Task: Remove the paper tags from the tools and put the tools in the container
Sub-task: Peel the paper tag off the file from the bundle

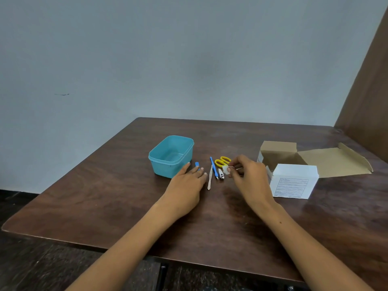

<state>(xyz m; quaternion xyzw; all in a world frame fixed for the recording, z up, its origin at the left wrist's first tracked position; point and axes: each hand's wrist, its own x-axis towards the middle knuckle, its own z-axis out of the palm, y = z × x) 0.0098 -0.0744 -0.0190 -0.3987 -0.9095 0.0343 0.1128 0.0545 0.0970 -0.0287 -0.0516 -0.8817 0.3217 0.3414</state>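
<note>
A turquoise plastic container (171, 156) stands open on the brown table, with nothing visible inside. To its right lie a small blue tool (197, 164), a pale flat stick (209, 178), a blue-handled tool (213, 167), a metal nail clipper (221, 173) and yellow-handled scissors (222, 161). My left hand (188, 181) rests flat on the table with fingers spread, partly over the small blue tool. My right hand (245, 173) pinches a small white paper tag (226, 169) beside the scissors; a thin tool seems to lie under its fingers.
An open cardboard box (294, 162) with a white labelled front and a spread lid flap sits at the right. A brown panel (369, 97) rises at the far right. The table's front edge (147, 250) runs below my forearms.
</note>
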